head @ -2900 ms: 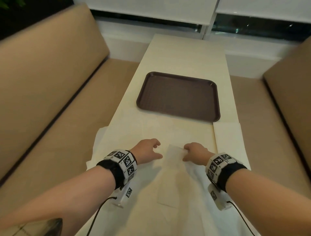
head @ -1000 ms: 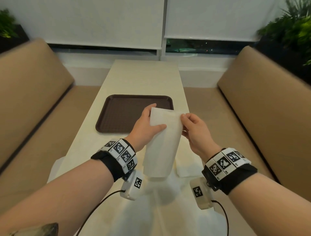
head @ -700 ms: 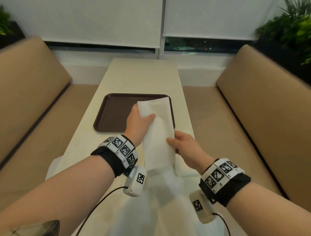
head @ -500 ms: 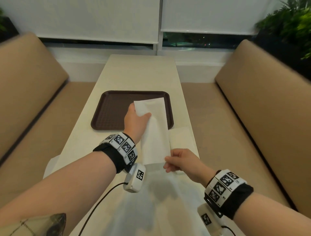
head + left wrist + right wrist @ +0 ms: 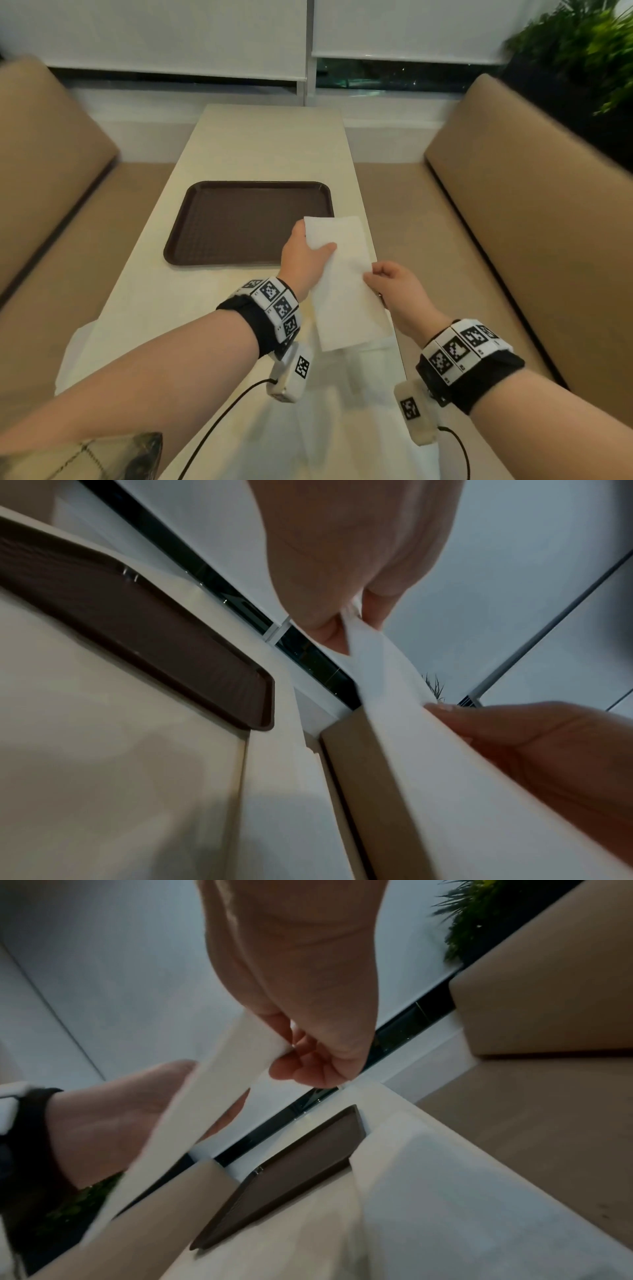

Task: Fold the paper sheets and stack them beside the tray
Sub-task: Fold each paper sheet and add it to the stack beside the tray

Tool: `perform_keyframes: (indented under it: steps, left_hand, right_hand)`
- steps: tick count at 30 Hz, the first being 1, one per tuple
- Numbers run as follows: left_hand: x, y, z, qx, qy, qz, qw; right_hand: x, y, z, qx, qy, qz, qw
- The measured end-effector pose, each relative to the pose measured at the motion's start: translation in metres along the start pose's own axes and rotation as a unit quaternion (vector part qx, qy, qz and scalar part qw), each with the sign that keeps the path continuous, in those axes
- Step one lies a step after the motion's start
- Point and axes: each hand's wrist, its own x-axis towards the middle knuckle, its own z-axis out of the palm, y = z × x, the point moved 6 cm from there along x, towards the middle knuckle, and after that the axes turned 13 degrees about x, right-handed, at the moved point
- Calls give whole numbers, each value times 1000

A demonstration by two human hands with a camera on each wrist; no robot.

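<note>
A folded white paper sheet (image 5: 346, 281) hangs in the air over the table's right side, just right of the brown tray (image 5: 239, 222). My left hand (image 5: 305, 257) pinches its upper left part, thumb on top; the pinch shows in the left wrist view (image 5: 346, 631). My right hand (image 5: 390, 284) pinches the sheet's right edge near the middle, seen close in the right wrist view (image 5: 291, 1053). A folded sheet (image 5: 445, 1191) lies flat on the table to the right of the tray (image 5: 291, 1172), mostly hidden behind the held sheet in the head view. More unfolded white paper (image 5: 342, 411) lies on the near table.
The cream table (image 5: 267, 144) runs away from me between two tan benches (image 5: 41, 192) (image 5: 534, 205). Windows with white blinds (image 5: 171, 34) close the far end, and green plants (image 5: 582, 44) stand at the back right. Wrist cables (image 5: 219, 425) trail over the near paper.
Both hands lifted the folded sheet off the table and carried it rightwards, past the tray's right edge. My right hand slid down the sheet's right edge, then back up to its middle.
</note>
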Motion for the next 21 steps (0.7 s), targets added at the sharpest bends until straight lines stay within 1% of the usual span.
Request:
perform_keyframes:
  steps: [2,5,6,10,14,18,21]
  left_hand:
    - [1,-12,12,-19,-23,-23,999]
    - [3,-35,38,17,-75,-39,996]
    - [3,-42,46,37,-79,-41,995]
    - [17,-66,76,98,-59,-54,992]
    - [36,-85,95,159,-61,-56,984]
    - [43,-100,100,189,-60,-57,979]
    - [44,-106,101,211,-65,-49,974]
  right_hand:
    - [8,8,-18,-4,43,2,999]
    - [22,21,-42,-51,84,8,995]
    - [27,27,-48,-75,91,15,993]
    - [55,52,-63,-178,114,40,977]
    - [71,65,-64,-254,98,31,962]
    - [76,77,-60,-301,68,-2,951]
    - [75,85,-55,-331,47,2,943]
